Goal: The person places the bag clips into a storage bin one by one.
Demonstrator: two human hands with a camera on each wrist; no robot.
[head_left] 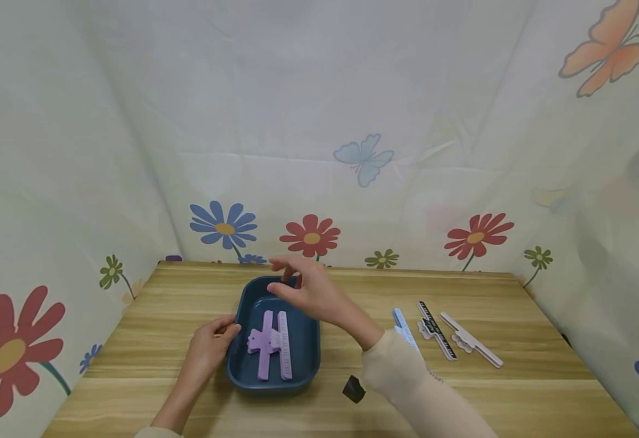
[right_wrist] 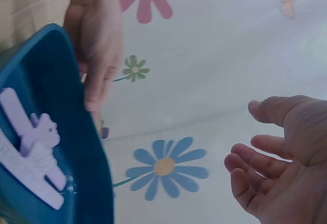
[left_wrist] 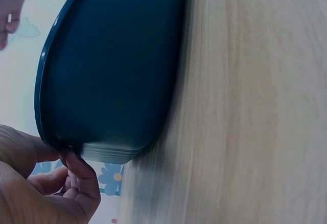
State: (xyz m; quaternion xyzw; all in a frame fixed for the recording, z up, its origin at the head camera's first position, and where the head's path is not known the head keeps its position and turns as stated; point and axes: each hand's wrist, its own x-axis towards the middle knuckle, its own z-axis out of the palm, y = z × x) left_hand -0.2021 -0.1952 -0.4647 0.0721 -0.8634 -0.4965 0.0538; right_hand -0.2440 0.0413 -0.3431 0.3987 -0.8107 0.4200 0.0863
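Note:
My left hand pinches the left rim of a dark blue plastic basin, thumb on top and fingers against the outer wall. Two ruler-style clips lie side by side on the basin floor: a purple clip and a paler lilac clip, each with a shaped grip at its middle. Above the basin's far end hovers my right hand, thumb and fingers apart and loosely bent, nothing in it. In the right wrist view the right hand is over the backdrop beside the basin.
Right of my right forearm lie a light blue clip, a black clip and a pale pinkish clip on the wooden table. A small black block is near my right sleeve. A flower-printed cloth hangs behind.

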